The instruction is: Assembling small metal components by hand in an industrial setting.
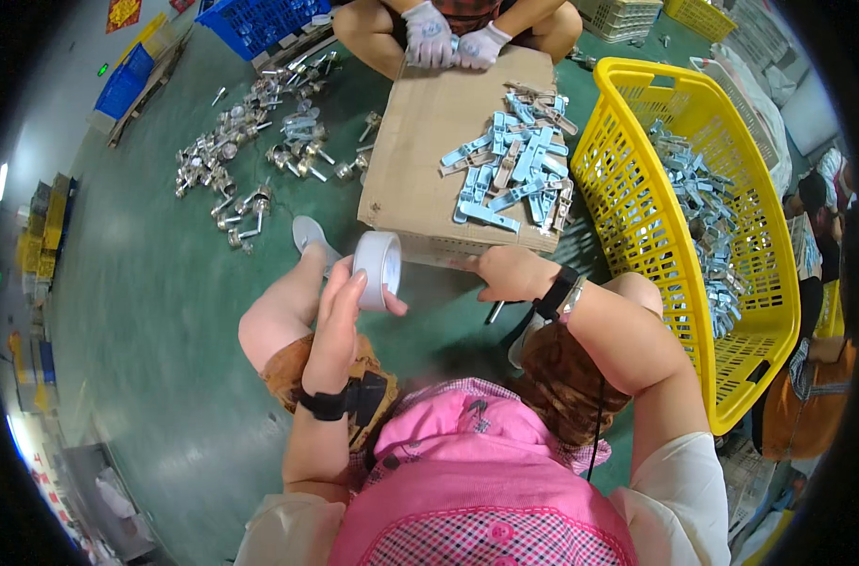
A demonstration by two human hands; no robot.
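Note:
My left hand (335, 316) holds a roll of whitish tape (368, 267) upright, its fingers and thumb around the lower part. Just right of it, my right hand (512, 274) is at the near side of a cardboard box (406, 151), index finger stretched toward the box and the other fingers curled in. Whether a strip of tape lies between those fingertips is too faint to make out. On the box top, toward its right side, lies a loose pile of light blue and beige plastic clip-like pieces (533, 156).
Close on the right stands a tilted yellow basket (637, 236) with many blue-grey pieces (703, 217). Metal caster-like parts with stems (208, 160) lie scattered on the green floor at left. Across the box, a person's gloved hands (448, 42) rest at its far edge.

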